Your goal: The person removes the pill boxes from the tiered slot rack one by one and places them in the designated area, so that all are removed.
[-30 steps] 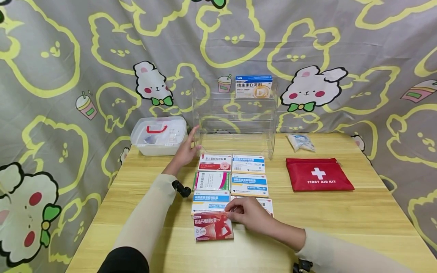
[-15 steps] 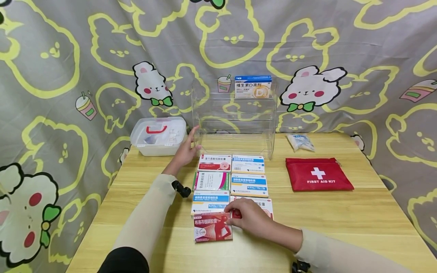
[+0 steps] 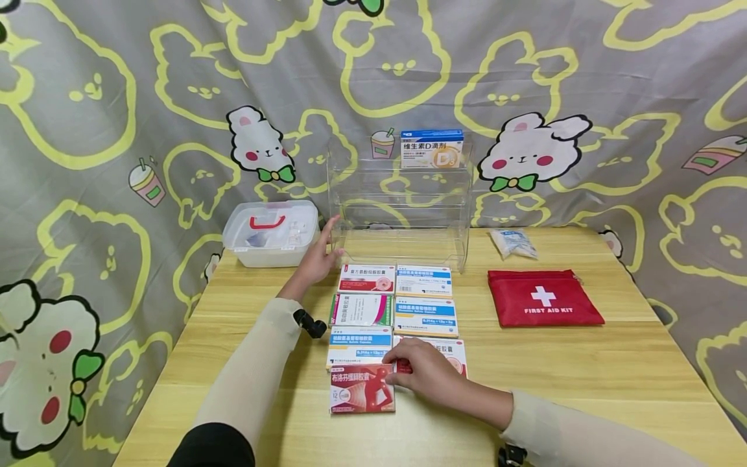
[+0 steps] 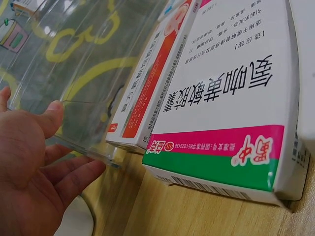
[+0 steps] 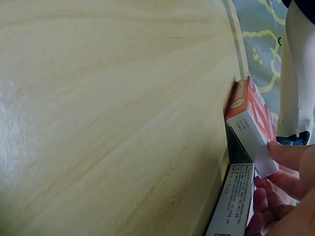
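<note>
My right hand pinches the right edge of a red medicine box, thumb on its face and fingertips along its side. That box is tilted, its far edge raised beside the blue-and-white box. Under the hand lies a red-and-white box, partly hidden. My left hand rests at the lower left side of a clear acrylic rack, fingers extended. Close to it in the left wrist view are a green-and-pink-striped box and a red-striped white box.
Two more blue-and-white boxes, including the near one, lie in the right column. A vitamin D box stands on the rack's top tier. A lidded plastic case is at left; a red first aid pouch and a small clear packet are at right.
The red medicine box has shifted slightly left, with my right hand moving along with it. My left hand has stayed at the rack.
</note>
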The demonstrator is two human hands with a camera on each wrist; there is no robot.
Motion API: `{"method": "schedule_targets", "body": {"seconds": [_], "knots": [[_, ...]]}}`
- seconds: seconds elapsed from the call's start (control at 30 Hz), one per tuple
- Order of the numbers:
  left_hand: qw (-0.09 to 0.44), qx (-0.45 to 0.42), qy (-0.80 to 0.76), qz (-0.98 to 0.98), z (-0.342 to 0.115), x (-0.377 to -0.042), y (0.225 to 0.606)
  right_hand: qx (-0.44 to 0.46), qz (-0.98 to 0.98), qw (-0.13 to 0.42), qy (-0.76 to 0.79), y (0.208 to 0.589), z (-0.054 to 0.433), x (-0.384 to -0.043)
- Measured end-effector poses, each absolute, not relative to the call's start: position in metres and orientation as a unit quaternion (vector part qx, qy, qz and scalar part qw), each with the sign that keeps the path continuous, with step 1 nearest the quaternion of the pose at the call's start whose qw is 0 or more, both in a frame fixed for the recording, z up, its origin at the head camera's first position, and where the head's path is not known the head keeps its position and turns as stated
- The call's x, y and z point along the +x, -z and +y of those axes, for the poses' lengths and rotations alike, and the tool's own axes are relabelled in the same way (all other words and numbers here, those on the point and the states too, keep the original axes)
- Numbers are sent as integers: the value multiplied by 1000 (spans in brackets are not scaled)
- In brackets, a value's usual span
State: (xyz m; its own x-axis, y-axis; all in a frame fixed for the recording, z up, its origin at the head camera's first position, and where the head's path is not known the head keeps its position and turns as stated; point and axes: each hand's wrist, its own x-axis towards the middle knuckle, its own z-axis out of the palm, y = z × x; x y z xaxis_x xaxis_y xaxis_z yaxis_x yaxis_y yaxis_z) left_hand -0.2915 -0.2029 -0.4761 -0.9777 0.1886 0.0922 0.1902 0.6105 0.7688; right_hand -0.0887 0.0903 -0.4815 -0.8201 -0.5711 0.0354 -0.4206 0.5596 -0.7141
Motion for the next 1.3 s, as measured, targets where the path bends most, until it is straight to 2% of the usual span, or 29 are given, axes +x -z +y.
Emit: {"method": "schedule_targets", "body": {"seconds": [0.73, 1.1, 1.3], "knots": [[-1, -102, 430, -897, -203, -292, 475, -310, 870, 113, 365, 484, 90, -90], [4, -103, 431, -897, -202, -290, 475, -325, 873, 104, 348, 483, 89, -87], [1, -99, 425, -900, -201, -290, 474, -346, 871, 82, 338, 484, 89, -84]]}}
